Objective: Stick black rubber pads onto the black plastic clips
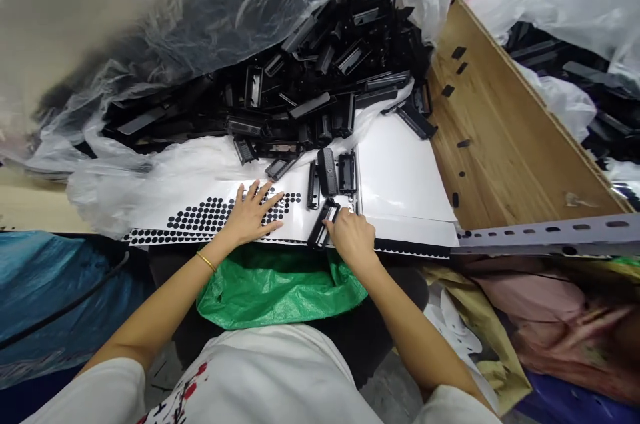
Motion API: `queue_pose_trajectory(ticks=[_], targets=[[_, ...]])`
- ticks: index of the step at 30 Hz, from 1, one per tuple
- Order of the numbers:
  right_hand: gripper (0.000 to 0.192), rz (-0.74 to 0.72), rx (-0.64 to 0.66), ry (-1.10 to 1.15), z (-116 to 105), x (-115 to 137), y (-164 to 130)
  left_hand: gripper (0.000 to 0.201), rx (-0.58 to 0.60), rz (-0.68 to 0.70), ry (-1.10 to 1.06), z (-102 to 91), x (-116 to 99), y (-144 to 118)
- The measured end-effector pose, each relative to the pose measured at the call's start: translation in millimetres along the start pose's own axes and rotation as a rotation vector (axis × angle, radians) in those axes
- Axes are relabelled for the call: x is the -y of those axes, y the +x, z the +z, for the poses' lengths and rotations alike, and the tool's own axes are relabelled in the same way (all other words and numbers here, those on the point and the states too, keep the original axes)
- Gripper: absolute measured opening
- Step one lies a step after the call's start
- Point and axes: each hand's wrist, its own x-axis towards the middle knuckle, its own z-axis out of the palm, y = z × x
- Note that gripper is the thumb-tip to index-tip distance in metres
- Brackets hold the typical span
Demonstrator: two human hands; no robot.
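Note:
My left hand lies flat, fingers spread, on a white sheet covered with rows of small black round pads. My right hand pinches a black plastic frame part at the sheet's near edge. Just beyond it, three similar black parts lie side by side on the white sheet.
A big heap of black plastic parts sits in clear plastic bagging behind the sheet. A brown cardboard flap rises at right, with a grey perforated metal bar below it. A green woven bag lies on my lap.

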Motion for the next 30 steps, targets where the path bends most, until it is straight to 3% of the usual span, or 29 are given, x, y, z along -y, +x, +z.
queue_pose_trajectory(ticks=[6, 11, 14, 17, 20, 23, 27, 30], targets=[[0.031, 0.077, 0.012, 0.074, 1.9, -0.3, -5.7, 0.061, -0.016, 0.027, -0.031, 2.3, 8.0, -4.7], [0.035, 0.18, 0.003, 0.194, -3.1, -0.7, 9.0, 0.056, 0.023, 0.216, -0.086, 3.3, -3.5, 5.5], [0.035, 0.236, 0.001, 0.266, -4.3, 2.6, 18.4, 0.066, 0.051, 0.266, -0.097, 5.6, -14.2, 12.8], [0.03, 0.218, -0.121, 0.311, -2.1, 0.3, 14.0, 0.078, 0.061, 0.259, -0.102, 8.5, -23.9, 19.3], [0.027, 0.211, -0.217, 0.337, 1.3, -12.0, -3.6, 0.069, 0.05, 0.337, -0.127, 10.7, -30.1, 24.5], [0.03, 0.298, -0.129, 0.4, 4.7, -29.1, -22.3, 0.051, 0.035, 0.495, -0.161, 13.1, -33.0, 30.0], [0.034, 0.364, 0.064, 0.734, 10.2, -40.4, -33.0, 0.033, 0.009, 0.572, -0.198, 17.7, -33.2, 39.0], [0.036, 0.377, 0.047, 0.698, 12.9, -35.1, -31.1, 0.032, -0.012, 0.585, -0.235, 19.4, -30.4, 41.5]])
